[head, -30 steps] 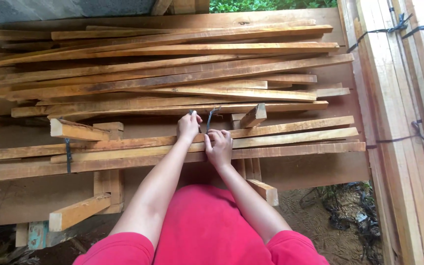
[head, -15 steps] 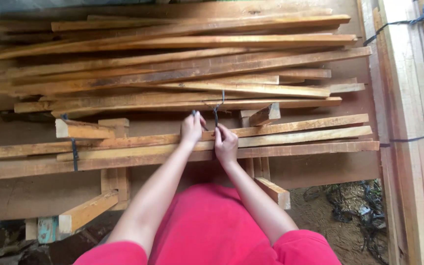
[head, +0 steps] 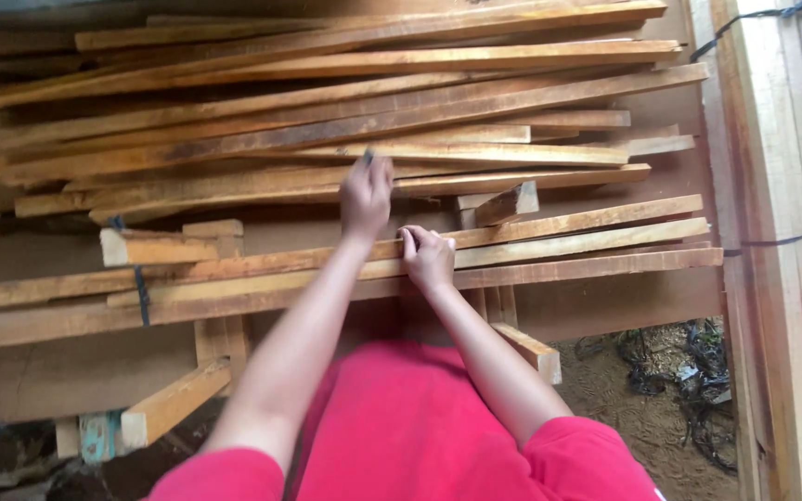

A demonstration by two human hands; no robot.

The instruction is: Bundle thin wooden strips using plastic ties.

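Observation:
Three long wooden slats (head: pixel 568 249) lie side by side across a wooden bench, bound at the left by a dark strap (head: pixel 141 292). My right hand (head: pixel 429 260) rests on these slats near their middle, fingers curled over a dark tie I can barely see. My left hand (head: pixel 366 195) is raised above the slats, reaching toward the loose pile of slats (head: pixel 327 121) behind, with a dark tie end pinched at its fingertips. My red sleeves and red lap fill the bottom of the view.
A short wood block (head: pixel 498 206) lies just right of my hands. Bundled planks tied with dark straps (head: pixel 772 232) stand along the right. Loose blocks (head: pixel 174 401) stick out under the bench at left. Dirt ground with dark strap scraps (head: pixel 679 380) lies at lower right.
My left hand has lifted off the three slats and moved away from me toward the pile. My right hand stays on the slats. The camera has tilted slightly down.

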